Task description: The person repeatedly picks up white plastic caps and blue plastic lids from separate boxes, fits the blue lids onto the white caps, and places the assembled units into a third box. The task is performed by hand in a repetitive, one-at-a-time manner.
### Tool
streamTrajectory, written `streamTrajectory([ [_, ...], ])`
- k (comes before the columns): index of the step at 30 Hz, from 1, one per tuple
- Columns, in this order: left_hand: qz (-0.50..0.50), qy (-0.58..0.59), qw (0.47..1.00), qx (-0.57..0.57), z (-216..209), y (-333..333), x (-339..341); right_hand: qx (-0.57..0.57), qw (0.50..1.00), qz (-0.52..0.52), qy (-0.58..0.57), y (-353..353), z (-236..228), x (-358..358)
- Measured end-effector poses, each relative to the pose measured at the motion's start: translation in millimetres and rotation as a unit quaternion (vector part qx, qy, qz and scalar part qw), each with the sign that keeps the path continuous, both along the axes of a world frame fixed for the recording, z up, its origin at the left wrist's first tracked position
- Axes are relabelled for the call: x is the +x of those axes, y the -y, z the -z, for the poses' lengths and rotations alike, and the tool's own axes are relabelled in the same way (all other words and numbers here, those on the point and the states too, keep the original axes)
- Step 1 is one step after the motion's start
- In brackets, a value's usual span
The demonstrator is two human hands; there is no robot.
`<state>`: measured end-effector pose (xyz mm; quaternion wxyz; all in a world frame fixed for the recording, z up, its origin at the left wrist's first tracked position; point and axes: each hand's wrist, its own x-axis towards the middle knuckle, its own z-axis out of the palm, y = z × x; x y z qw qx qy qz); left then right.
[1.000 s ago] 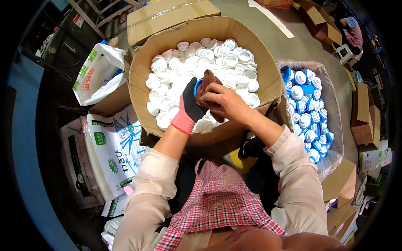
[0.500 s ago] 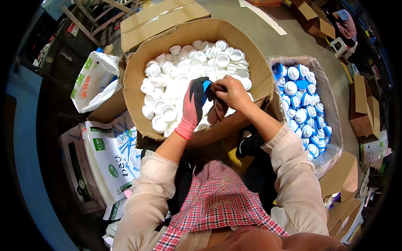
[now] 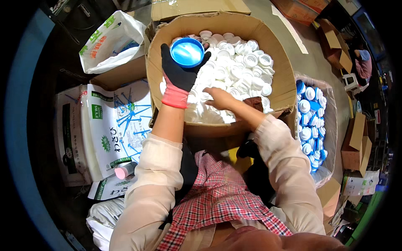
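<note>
My left hand (image 3: pixel 181 69), in a black and pink glove, is closed around a round blue cap (image 3: pixel 188 51). The cap's hollow side faces up, above the far left of the large cardboard box (image 3: pixel 281 58). Loose white plastic caps (image 3: pixel 220 72) with stepped rings fill that box. Over its near part my bare right hand (image 3: pixel 221 99) reaches left, fingers apart and touching or just above the white caps; some fingertips are hard to make out. A dark brown piece of what looks like cloth (image 3: pixel 253 103) lies by the box's near right rim.
To the right, a plastic-lined box (image 3: pixel 333 125) holds several blue-and-white caps. On the left stand a white plastic bag (image 3: pixel 94 54) and printed sacks (image 3: pixel 98 138) with thin blue sticks (image 3: pixel 130 109) on top. Another person (image 3: pixel 362 67) is at the far right.
My hands have separated. The left moved up and left with the blue cap, now turned hollow side up; the right dropped lower over the white caps. The view has shifted.
</note>
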<state>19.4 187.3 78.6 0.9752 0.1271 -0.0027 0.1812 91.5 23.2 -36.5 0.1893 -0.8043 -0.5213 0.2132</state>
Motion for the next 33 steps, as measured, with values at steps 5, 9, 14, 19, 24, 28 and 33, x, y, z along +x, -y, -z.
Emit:
streamTrajectory([
  [5,0.039,0.024,0.998,-0.049,-12.6,-3.4,-9.2,-0.124,0.979,0.158,0.006,-75.6,36.1,-7.0],
  [9,0.09,0.085,0.992,-0.019,-7.3,-4.6,-13.0,0.073,0.979,0.191,-0.01,-70.0,31.3,15.0],
  [14,0.119,0.108,0.987,0.026,-14.4,16.7,-17.1,0.32,0.863,0.212,-0.329,7.1,-103.9,28.5],
  [19,0.217,0.12,0.966,-0.079,-18.8,42.2,-17.8,0.393,0.808,0.084,-0.432,63.1,-140.5,-1.6],
  [24,0.226,0.116,0.967,0.018,-15.3,50.7,-17.4,0.416,0.824,0.126,-0.362,88.7,-147.9,-10.3],
  [28,0.164,0.043,0.981,0.09,-14.3,62.7,-10.9,0.383,0.851,0.152,-0.327,121.1,-162.1,2.2],
  [33,0.169,0.013,0.984,0.044,-8.6,68.4,-4.0,0.32,0.927,0.059,-0.184,133.1,-166.4,-7.1],
])
